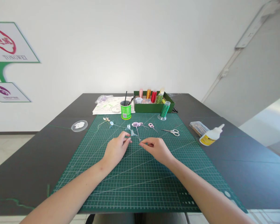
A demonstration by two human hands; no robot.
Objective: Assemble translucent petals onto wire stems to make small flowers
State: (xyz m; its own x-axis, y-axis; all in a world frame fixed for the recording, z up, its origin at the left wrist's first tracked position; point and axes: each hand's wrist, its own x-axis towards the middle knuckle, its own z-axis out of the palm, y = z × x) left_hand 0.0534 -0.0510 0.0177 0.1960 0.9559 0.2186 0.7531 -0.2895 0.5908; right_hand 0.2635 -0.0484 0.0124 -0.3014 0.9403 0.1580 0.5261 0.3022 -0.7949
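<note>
My right hand (156,149) is closed, its thumb and forefinger pinching a thin wire stem (138,137). Curled in toward the same piece, my left hand (116,147) has its fingertips at a pale blue petal (133,133) and appears to pinch its edge. Another light blue petal (128,126) lies just beyond the fingers. A lilac petal piece (135,124) on a wire is behind the hands. Farther left lie a small blue flower (111,123) with a wire stem and a cream petal piece (106,119). A pink looped piece (151,125) rests to the right.
Scissors (174,132) lie on the green cutting mat (121,186). Behind stand a green can (126,112) with dark sticks, a green spool (165,109) and a box (151,108) of thread spools. A glue bottle (211,136) is right; a clear lid (79,125) with white paste, left.
</note>
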